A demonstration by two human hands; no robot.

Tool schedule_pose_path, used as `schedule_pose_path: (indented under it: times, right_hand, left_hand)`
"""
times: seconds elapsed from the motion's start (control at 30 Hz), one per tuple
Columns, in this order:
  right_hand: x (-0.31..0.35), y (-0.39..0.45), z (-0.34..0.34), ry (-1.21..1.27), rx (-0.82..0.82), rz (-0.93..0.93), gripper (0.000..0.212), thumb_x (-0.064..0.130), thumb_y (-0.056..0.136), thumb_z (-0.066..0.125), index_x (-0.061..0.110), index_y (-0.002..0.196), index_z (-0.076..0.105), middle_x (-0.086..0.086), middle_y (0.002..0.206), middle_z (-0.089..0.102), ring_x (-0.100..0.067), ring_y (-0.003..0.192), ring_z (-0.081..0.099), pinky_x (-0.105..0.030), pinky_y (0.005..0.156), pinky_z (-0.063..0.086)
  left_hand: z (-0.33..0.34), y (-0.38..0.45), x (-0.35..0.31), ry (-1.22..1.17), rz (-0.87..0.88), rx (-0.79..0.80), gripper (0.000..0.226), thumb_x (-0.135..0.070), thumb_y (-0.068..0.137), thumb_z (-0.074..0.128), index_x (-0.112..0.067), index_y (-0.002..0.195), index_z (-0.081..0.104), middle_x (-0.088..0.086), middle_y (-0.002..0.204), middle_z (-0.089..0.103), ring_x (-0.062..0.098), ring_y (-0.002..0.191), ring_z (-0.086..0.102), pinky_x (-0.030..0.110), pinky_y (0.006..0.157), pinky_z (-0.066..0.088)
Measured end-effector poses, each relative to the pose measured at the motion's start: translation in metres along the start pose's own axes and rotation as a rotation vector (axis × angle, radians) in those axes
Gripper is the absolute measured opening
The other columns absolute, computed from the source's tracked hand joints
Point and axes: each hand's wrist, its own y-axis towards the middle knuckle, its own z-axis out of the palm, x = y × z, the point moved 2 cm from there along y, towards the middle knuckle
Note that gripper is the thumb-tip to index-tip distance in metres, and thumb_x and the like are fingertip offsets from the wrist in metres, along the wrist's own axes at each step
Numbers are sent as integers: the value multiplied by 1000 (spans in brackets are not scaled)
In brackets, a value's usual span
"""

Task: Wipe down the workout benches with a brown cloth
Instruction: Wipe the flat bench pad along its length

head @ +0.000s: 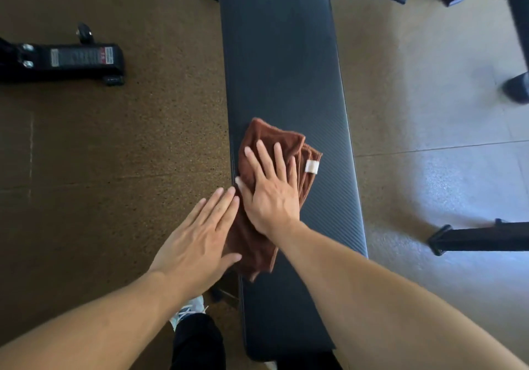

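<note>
Both bare forearms enter from the lower edge and reach forward over the near half of the bench (pixel 286 55). Right hand (pixel 272 195) lies palm down on the brown cloth (pixel 257 243), fingers straight and slightly spread, pressing the fabric flat against the pad; nothing is curled or pinched. Left hand (pixel 197 241) is likewise flat, fingers straight and held close together, angled up and to the right. Its fingertips reach the bench's left edge just beside the right hand, and its thumb side touches the cloth's left margin. Whether the left palm bears on the pad or hangs over the floor cannot be told.

Cloth condition: brown, soft pile, folded into several layers with stacked edges showing on the right side. It lies lengthwise along the left part of the pad, its far corner rumpled and its near end sticking out below the right wrist. A small white tag (pixel 312 166) sits at the right-hand folded edge.

Bench condition: long, narrow, dark padded top with a fine ribbed texture, running away from the camera.

Surroundings: speckled brown floor (pixel 100 169) at left, paler glossy floor at right. A black equipment foot (pixel 71 60) with a label lies to the left, well apart from the bench. Black frame legs (pixel 481 238) stand at right. A light shoe (pixel 189 311) and dark trouser leg show beneath the left forearm.
</note>
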Motion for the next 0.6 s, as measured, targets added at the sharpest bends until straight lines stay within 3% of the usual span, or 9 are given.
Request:
schedule_pose_path:
  times: [0.1, 0.3, 0.47, 0.6]
  right_hand:
    - [-14, 40, -16, 24, -26, 58, 65, 60, 107, 23, 34, 166, 14, 8, 175, 6, -21, 161, -11, -50, 129, -8]
    - [-103, 74, -53, 72, -112, 196, 63, 55, 109, 28, 30, 166, 18, 7, 175, 9, -22, 161, -6, -47, 129, -7]
    - [-155, 69, -71, 58, 21, 22, 64, 50, 110, 30, 26, 167, 13, 5, 175, 3, -24, 161, -12, -47, 129, -7]
    - [-163, 84, -77, -34, 146, -109, 66, 50, 111, 24, 25, 167, 0, 4, 175, -10, -26, 158, -22, -43, 124, -15]
  left_hand:
    - [-9, 19, -18, -17, -18, 8, 88, -63, 101, 30, -18, 155, -23, 2, 161, -35, 17, 148, -32, 36, 125, -10]
    - [-6, 98, -73, -94, -177, -81, 91, -65, 98, 32, -20, 156, -21, -1, 166, -23, 14, 151, -25, 37, 126, -6]
    - [-5, 142, -128, -111, -297, -85, 90, -73, 94, 29, -19, 161, 2, 3, 169, -9, 19, 154, -18, 42, 127, 4]
    - [-14, 149, -128, -51, -294, -42, 93, -76, 92, 31, -19, 161, 5, 2, 170, -5, 19, 155, -15, 40, 127, 6]
